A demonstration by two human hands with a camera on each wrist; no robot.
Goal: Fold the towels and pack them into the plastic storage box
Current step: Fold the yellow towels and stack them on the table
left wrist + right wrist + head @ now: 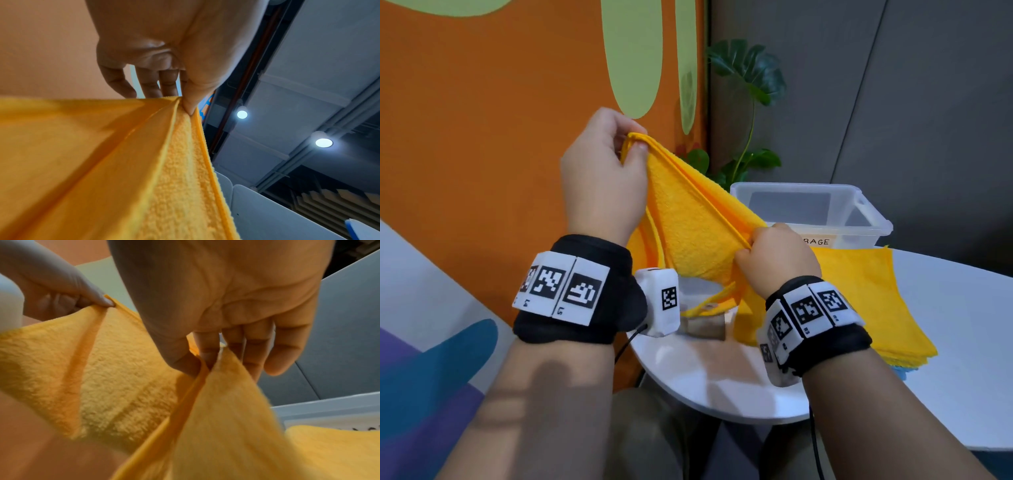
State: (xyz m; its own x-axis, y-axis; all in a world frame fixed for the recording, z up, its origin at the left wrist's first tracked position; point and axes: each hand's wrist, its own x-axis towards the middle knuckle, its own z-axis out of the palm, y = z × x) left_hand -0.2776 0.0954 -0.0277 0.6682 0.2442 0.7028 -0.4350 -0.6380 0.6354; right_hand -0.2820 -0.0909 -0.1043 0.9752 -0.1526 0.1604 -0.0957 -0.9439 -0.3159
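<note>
Both hands, left hand point(602, 171) and right hand point(777, 257), pinch the doubled hem of a soft, light yellow terry towel point(688, 219) held above the white desk point(722, 383); corners grip best, beyond it the clear plastic storage box point(873, 219).

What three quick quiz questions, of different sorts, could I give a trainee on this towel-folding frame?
1. True or false: the plastic storage box already holds a folded towel.
2. Multiple choice: the held yellow towel is gripped by A) the left hand only, B) the right hand only, C) both hands.
3. Fill in: the stack of towels lies flat on the white ____.

Key: 1 false, the box looks empty. 2 C, each hand pinches a corner, the left one higher. 3 table.
</note>
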